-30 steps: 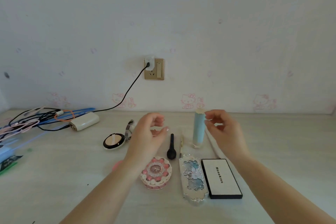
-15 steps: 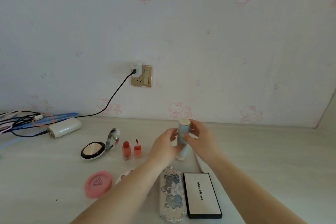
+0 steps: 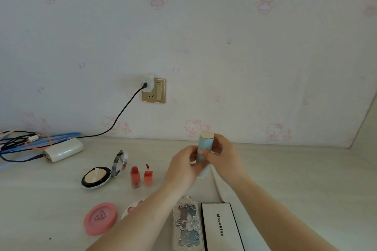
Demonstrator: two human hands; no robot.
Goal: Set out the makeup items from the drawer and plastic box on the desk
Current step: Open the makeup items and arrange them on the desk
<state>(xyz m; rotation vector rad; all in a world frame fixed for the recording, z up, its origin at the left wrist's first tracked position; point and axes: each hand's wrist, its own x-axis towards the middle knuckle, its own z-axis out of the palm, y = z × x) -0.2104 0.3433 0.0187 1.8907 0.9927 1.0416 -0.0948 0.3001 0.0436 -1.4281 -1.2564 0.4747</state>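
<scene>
Your hands meet at the centre of the desk [image 3: 285,179], both clamped on the pale blue tube [image 3: 205,149]. The left hand [image 3: 183,167] grips the tube's middle and lower part from the 9 o'clock side, thumb and fingertips closed against it. The right hand [image 3: 223,159] wraps it from the 3 o'clock side, fingers curled behind the body.

The tube stands nearly upright, its long axis running toward 12 o'clock with a slight lean to the right at the top. Its gold-coloured cap end clears both hands; the lower end shows below the left palm, close to the desk. Whether it touches the desk cannot be determined.

Both hands are equally near, since both are in contact. The coming move therefore depends on the vertical axis: either hand can lower the tube straight down to stand it on its base.

Items already laid out: the open compact [image 3: 98,177] at 9 o'clock from the hands, the two red lip tints [image 3: 141,175] between the compact and the left hand, the pink round case [image 3: 100,218] at 7 o'clock, and the ornate palette [image 3: 187,226] and the white box [image 3: 221,226] at 6 o'clock. Keep the tube clear of the lip tints; these narrow, upright items would likely tip easily.
</scene>
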